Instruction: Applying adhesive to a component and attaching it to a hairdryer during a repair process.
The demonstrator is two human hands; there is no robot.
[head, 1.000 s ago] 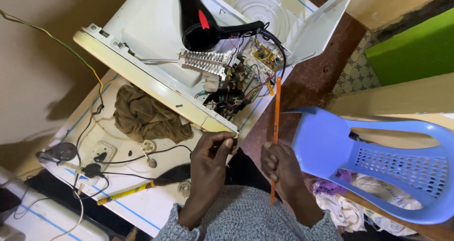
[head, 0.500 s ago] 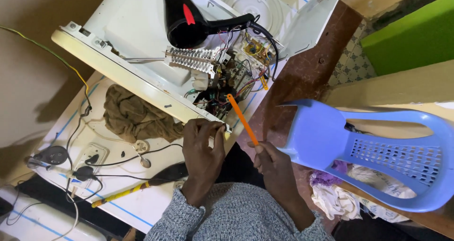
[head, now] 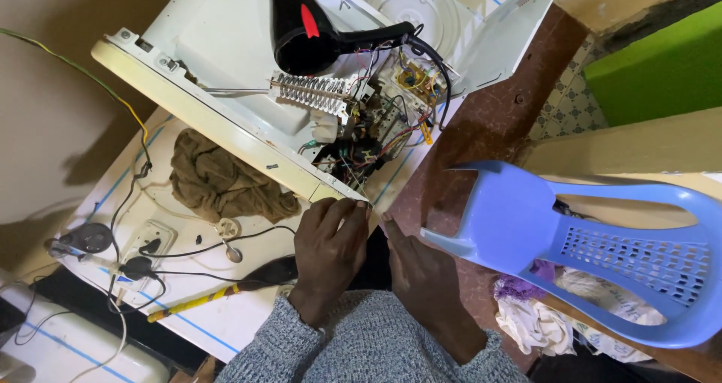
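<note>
A white appliance casing [head: 226,120] lies opened on a white table, with wires and a circuit board [head: 376,131] exposed near its near corner. A ribbed metal part [head: 316,93] sits beside the wiring. My left hand [head: 331,244] has its fingers curled onto the casing's near corner, touching the edge. My right hand [head: 421,274] is just right of it, back up, fingertips by the same corner; its fingers and whatever it holds are hidden. A black hair dryer [head: 308,30] with a red switch rests on top of the casing.
A brown cloth [head: 226,184] lies on the white table [head: 226,323] left of my hands. A socket strip [head: 147,242], cables and a yellow-and-black-handled tool [head: 210,296] lie nearer. A blue plastic chair [head: 587,240] lies tipped at the right, with clothes [head: 538,323] under it.
The orange screwdriver that stood up from my right hand has dropped out of sight. Both hands have come together at the casing's near corner, and the view has shifted closer.
</note>
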